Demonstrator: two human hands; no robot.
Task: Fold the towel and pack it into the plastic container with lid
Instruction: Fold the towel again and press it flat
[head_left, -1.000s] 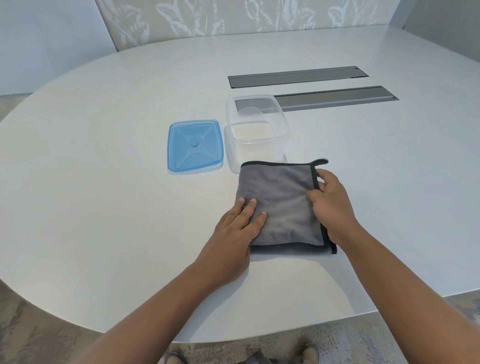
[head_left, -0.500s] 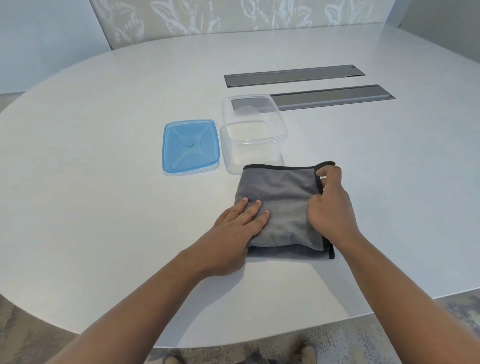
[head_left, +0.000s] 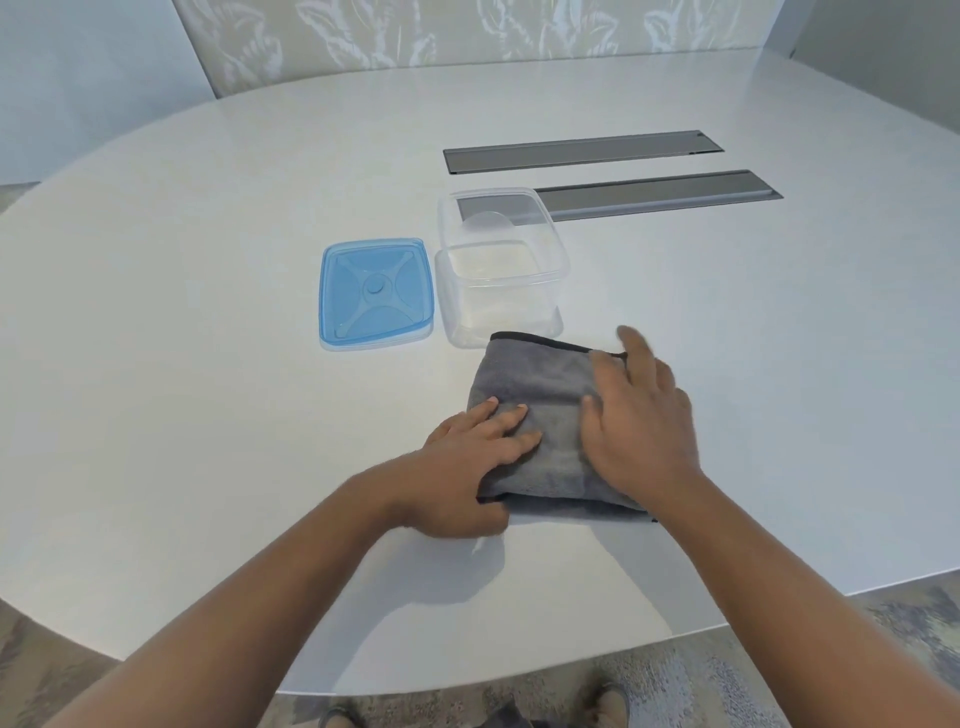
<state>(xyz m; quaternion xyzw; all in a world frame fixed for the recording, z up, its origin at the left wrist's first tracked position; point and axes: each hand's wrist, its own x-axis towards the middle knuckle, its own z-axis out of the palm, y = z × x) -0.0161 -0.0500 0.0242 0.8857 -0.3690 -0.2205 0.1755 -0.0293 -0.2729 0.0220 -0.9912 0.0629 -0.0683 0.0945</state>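
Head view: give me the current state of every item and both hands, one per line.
Grey towel: folded, flat on the table, touching the container's near wall.
Clear plastic container: upright, open, empty.
Blue lid: off, flat on the table left of the container.
Left hand: fingers flat on the towel's near left part.
Right hand: open, palm down on the towel's right side.
Table: white, two grey panels at the far side.

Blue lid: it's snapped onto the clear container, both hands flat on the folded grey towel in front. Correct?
Not quite. The head view shows the blue lid lying flat on the table, to the left of the open clear container, not snapped on. The rest holds: the left hand and right hand rest on the folded grey towel.
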